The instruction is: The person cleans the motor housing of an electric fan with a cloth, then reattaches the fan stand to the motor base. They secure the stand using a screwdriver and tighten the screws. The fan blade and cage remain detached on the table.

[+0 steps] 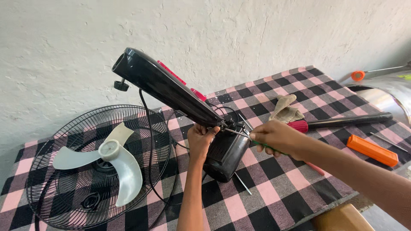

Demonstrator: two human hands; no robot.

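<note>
The desk (pixel 274 192) is covered by a cloth checked in pink, black and grey. A glossy black fan body (pixel 171 87) with red buttons is seen above a black motor housing (pixel 224 154). The wire fan guard (pixel 64 179) is black, and the blade (pixel 109 156) lying in it is pale whitish-grey. A screwdriver (pixel 257 142) with a green handle is seen. An orange tool (pixel 371 150), a black rod (pixel 346 121) with a red end and beige gloves (pixel 286 110) are also present. The wall (pixel 214 34) is off-white.

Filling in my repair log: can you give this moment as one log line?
left hand: steadies black fan body | right hand: grip on green-handled screwdriver, tip at fan body | fan guard with white blade lies on checked cloth
</note>
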